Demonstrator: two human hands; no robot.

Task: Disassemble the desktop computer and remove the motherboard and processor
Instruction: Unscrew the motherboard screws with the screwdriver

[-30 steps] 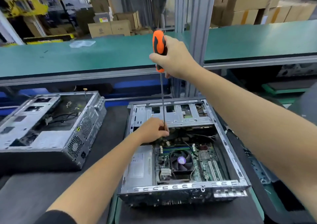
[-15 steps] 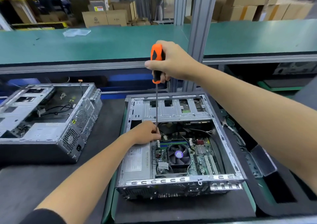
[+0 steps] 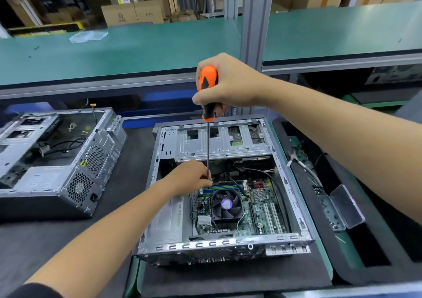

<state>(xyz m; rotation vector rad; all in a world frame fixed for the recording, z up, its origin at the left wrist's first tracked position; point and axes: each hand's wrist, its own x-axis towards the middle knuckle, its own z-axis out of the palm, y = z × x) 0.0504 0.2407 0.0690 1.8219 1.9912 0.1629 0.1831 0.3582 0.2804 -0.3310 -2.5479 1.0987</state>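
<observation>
Right hand [image 3: 225,85] is wrapped tight around the orange handle of the screwdriver [image 3: 208,151], shaft standing near upright, tip pointing down into the open computer case [image 3: 294,197]. Left hand [image 3: 190,175] pinches the shaft low down, steadying it. The motherboard [image 3: 260,208] lies flat just below and right of that guiding hand; the tip itself is hidden.

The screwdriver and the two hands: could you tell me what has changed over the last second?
The right hand has brought the screwdriver handle lower, toward the open computer case. The left hand still pinches the shaft low down, over the motherboard. Nothing was let go; the second case stays put.
</observation>
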